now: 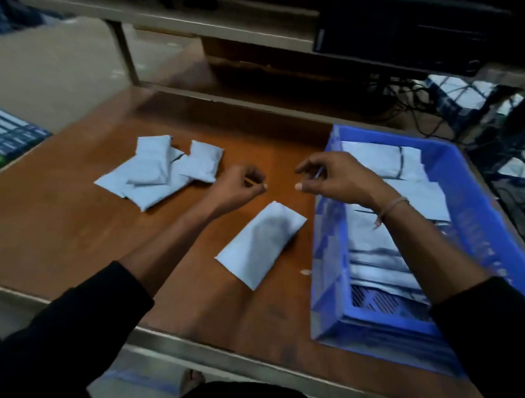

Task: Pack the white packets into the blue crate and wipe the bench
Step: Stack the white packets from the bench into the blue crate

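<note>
1. The bench was smooth reddish-brown wood with a pale metal edge.
2. One flat, slightly puffy white packet lay alone mid-bench, just left of the blue crate.
3. A loose pile of packets sat further left, overlapping each other.
4. The crate was ribbed plastic with a slotted floor, with more packets stacked flat inside.
5. The left hand was curled, maybe pinching something thin, can't tell.
6. The right hand hovered with loose fingers, holding nothing obvious.
</note>
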Tool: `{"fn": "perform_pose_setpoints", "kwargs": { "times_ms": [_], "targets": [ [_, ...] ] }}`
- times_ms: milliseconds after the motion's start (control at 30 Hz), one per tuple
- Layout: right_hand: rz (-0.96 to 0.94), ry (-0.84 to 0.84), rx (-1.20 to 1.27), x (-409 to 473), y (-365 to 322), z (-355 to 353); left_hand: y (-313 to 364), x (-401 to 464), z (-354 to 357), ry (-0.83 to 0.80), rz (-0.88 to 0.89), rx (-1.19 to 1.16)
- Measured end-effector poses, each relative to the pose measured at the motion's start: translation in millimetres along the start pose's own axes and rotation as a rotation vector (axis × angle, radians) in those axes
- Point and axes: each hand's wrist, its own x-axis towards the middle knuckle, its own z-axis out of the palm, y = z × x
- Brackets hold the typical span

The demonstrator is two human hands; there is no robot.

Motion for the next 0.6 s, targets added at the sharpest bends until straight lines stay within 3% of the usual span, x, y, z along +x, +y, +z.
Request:
{"fn": "perform_pose_setpoints", "kwargs": {
  "times_ms": [133,267,333,433,600],
  "targets": [
    [-0.006,-0.252,-0.101,59,-34,46,-60,-12,-49,-0.013,-0.13,-0.017],
    [0.135,-0.386,0.057,114,-51,98,-106,-19,-91,-0.001,-0.205,-0.033],
    [0.253,-0.351,0.192,140,-58,127,-125,-20,-106,0.024,-0.227,-0.039],
    [0.416,-0.165,0.424,182,-67,175,-149,-22,-125,0.046,-0.249,-0.074],
    [0.632,0.149,0.462,239,-79,231,-179,-17,-151,0.03,-0.266,-0.118]
  ]
}}
